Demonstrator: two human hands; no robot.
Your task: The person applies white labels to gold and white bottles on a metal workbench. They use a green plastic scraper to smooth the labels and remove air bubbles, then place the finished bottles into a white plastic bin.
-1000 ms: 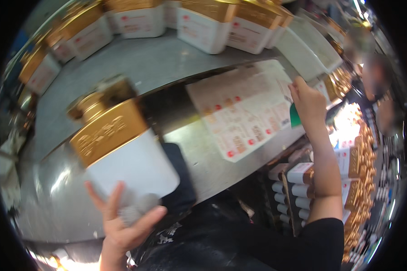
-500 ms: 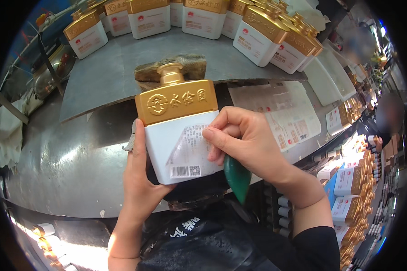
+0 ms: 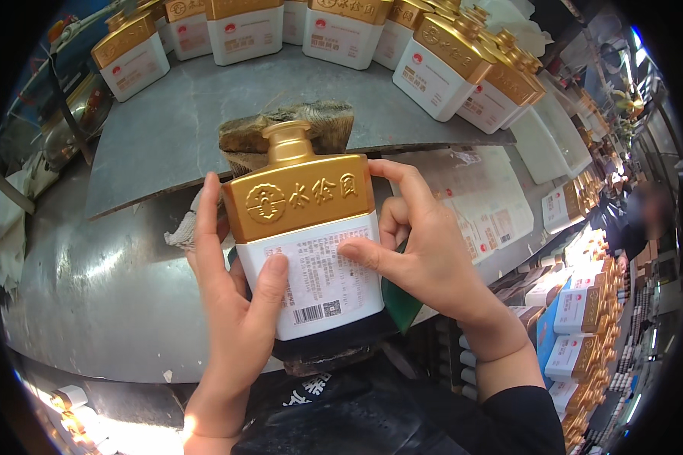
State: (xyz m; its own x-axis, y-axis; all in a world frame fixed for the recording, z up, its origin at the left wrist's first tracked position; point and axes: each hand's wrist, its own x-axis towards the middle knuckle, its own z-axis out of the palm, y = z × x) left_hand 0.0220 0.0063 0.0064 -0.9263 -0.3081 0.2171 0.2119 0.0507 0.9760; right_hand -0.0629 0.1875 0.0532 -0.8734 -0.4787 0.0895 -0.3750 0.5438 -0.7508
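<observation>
A flat white bottle (image 3: 328,284) with a gold shoulder and neck stands tilted back in front of me, between my two hands. On its white face lies a printed film with small lettering and a barcode. My left hand (image 3: 239,280) wraps the bottle's left side, thumb pressed on the face. My right hand (image 3: 425,250) grips the right side, thumb on the print and forefinger along the gold shoulder's edge. A dark green pointed blade (image 3: 401,303) sticks out below my right hand, its upper part hidden. Behind the neck sits a worn brown block (image 3: 319,129).
Several gold-and-white bottles (image 3: 247,38) line the back of the grey board (image 3: 159,144). Printed transfer sheets (image 3: 486,201) lie to the right, beside a white tray (image 3: 546,136). More bottles (image 3: 580,311) stand in stacked rows at the lower right. A person (image 3: 645,212) is blurred at far right.
My left hand has brought its thumb onto the bottle's face. My right hand has gone from pinching at the print to gripping the bottle's side. The print now lies flatter.
</observation>
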